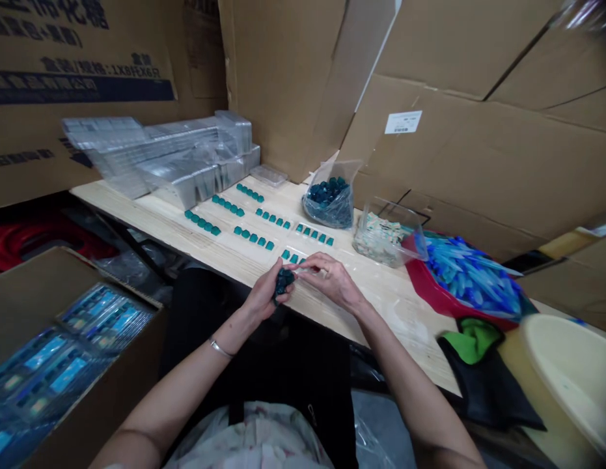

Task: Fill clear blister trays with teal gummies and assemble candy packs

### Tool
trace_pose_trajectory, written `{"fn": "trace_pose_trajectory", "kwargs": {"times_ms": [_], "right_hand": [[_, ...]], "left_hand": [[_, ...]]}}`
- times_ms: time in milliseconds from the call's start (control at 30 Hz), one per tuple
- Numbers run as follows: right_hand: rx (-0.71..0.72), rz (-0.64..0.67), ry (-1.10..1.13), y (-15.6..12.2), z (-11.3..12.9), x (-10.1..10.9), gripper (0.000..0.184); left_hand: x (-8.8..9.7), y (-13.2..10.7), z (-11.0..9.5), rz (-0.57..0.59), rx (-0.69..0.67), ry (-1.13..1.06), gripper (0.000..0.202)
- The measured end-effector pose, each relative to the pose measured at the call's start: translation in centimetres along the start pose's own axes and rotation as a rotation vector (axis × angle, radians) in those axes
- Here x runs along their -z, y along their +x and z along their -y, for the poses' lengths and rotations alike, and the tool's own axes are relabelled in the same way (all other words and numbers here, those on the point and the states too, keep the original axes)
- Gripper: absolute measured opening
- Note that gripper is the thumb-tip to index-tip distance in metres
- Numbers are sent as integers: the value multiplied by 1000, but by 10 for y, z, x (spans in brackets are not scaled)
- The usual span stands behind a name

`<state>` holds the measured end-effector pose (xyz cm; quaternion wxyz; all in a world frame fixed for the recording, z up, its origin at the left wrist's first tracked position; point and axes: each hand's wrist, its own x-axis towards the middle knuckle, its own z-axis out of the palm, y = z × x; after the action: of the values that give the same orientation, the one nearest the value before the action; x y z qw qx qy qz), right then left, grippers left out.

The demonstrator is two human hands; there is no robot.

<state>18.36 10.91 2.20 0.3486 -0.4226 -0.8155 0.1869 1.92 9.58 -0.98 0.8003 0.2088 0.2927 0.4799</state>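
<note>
My left hand [266, 292] is closed round a handful of small teal blocks [284, 280] at the near edge of the wooden table [400, 312]. My right hand [329, 277] pinches at that handful, its fingertips close to a clear tray [303, 259] that holds a few teal blocks. Several more clear trays, each with a row of teal blocks [254, 238], lie across the tabletop behind my hands.
A plastic bag of teal blocks [328, 195], a clear bag of small packets [383, 238] and a red basin of blue pieces [466, 277] stand to the right. Stacked clear trays [176, 156] sit at the back left. A carton of packed items [58, 365] is at my left.
</note>
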Motion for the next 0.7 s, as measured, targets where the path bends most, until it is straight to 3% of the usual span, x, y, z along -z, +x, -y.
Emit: {"fn": "trace_pose_trajectory", "kwargs": {"times_ms": [200, 367, 533, 700], "right_hand": [[26, -8, 35, -11, 15, -6, 15], [174, 19, -32, -17, 17, 5, 25], [254, 108, -137, -24, 13, 11, 25], [154, -54, -29, -23, 5, 6, 18]], "left_hand": [[-9, 7, 8, -22, -45, 72, 42], [-15, 9, 7, -36, -33, 32, 37], [-21, 10, 7, 54, 4, -3, 34], [-25, 11, 8, 141, -22, 11, 31]]}}
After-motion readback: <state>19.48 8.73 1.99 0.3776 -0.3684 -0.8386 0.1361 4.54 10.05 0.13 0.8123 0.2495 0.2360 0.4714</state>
